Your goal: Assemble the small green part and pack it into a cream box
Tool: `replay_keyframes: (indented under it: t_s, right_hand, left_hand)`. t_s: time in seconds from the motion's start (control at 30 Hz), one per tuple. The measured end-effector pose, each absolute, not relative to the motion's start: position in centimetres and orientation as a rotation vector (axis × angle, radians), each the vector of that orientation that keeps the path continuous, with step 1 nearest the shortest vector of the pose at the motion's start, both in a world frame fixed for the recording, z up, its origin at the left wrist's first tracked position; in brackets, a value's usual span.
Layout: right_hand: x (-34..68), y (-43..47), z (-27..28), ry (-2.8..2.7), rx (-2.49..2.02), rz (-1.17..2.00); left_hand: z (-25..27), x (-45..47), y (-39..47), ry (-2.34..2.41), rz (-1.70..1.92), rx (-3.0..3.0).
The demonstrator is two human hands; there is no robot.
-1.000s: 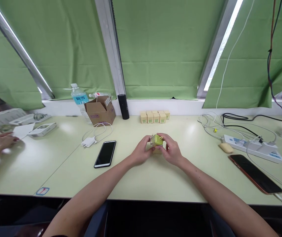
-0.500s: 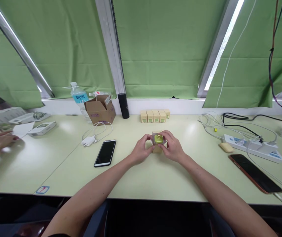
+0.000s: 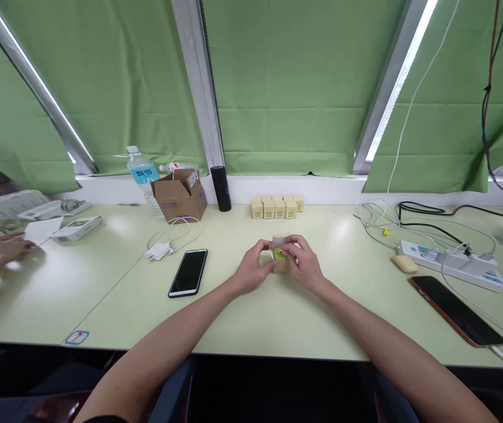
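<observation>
A small kraft cardboard box [image 3: 280, 268] stands on the table between my hands, with its top flap raised at the back. Inside its mouth sits a yellow-green item [image 3: 277, 255], partly covered by fingers. My left hand [image 3: 252, 269] grips the box from the left, thumb low and forefinger near the top edge. From the right, my right hand [image 3: 307, 267] has its thumb and forefinger closed at the top of the green item, where a small pale ring shows.
Several small boxes [image 3: 273, 208] stand grouped at the back. A phone [image 3: 188, 273], a charger [image 3: 158, 251] and a carton [image 3: 180, 200] lie left. On the right are a power strip [image 3: 454, 265], another phone [image 3: 457, 310] and cables. Another person's hand [image 3: 2, 249] is far left.
My right hand's fingers have shifted from the box's right side inward onto the green item. That item now shows less, and the raised flap shows more. My left hand keeps its grip.
</observation>
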State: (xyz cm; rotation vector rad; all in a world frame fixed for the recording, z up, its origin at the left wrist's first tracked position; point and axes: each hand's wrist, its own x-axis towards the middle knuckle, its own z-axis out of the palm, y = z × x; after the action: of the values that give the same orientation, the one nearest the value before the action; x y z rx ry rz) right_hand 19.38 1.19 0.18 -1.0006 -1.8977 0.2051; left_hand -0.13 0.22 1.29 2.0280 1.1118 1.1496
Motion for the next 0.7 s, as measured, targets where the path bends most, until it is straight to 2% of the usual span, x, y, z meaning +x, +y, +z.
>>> replay_keyframes:
  t_s: [0.23,0.53,0.7]
  right_hand:
    - [19.26,1.26,0.08,-1.814,-1.076,0.327]
    - [19.65,1.83,0.41,-1.641,-0.856,0.742]
    - [19.25,1.71,0.27,-1.613,-0.921,0.731]
  left_hand:
    - [1.47,-0.2,0.12,1.086,1.15,2.041]
    - [1.51,-0.6,0.29,1.039,1.176,2.035]
    - [1.03,-0.86,0.63,0.972,1.183,2.007]
